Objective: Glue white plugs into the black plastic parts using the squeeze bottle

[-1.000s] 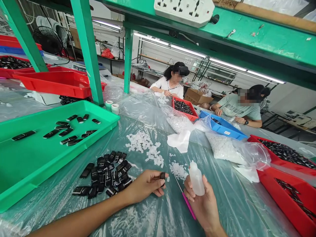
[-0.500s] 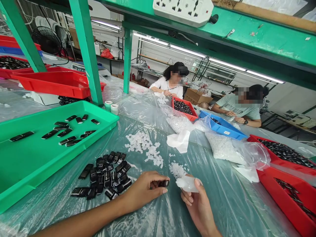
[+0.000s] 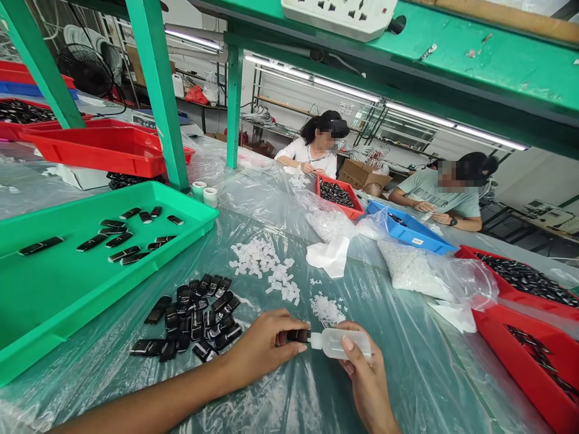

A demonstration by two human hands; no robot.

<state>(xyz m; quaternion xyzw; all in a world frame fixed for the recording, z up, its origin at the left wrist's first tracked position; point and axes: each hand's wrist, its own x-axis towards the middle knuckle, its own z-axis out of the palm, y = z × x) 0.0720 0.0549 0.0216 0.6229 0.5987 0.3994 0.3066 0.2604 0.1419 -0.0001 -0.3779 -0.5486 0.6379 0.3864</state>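
Between thumb and fingers, my left hand [image 3: 265, 346] grips a small black glossy case [image 3: 297, 336], its end facing right. My right hand [image 3: 364, 367] is closed round a translucent white squeeze bottle [image 3: 346, 345], held on its side. The bottle's nozzle points left and meets the end of the black case; whether the tip goes inside is hidden. Left of my left hand lies a heap of similar black cases [image 3: 196, 319]. Beyond my hands are a pile of small white pieces [image 3: 256, 256] and a smaller pile of finer white bits [image 3: 326, 309].
A green tray [image 3: 67, 325] with several black cases stands at left. Red trays [image 3: 511, 349] line the right side. Bags of white pieces [image 3: 414, 268] and a blue tray [image 3: 409, 232] sit farther back. Two people work across the table. A green shelf beam [image 3: 452, 66] crosses overhead.
My right hand has turned the bottle level and brought its nozzle up against the black case. My left hand has stayed nearly still, holding the case.
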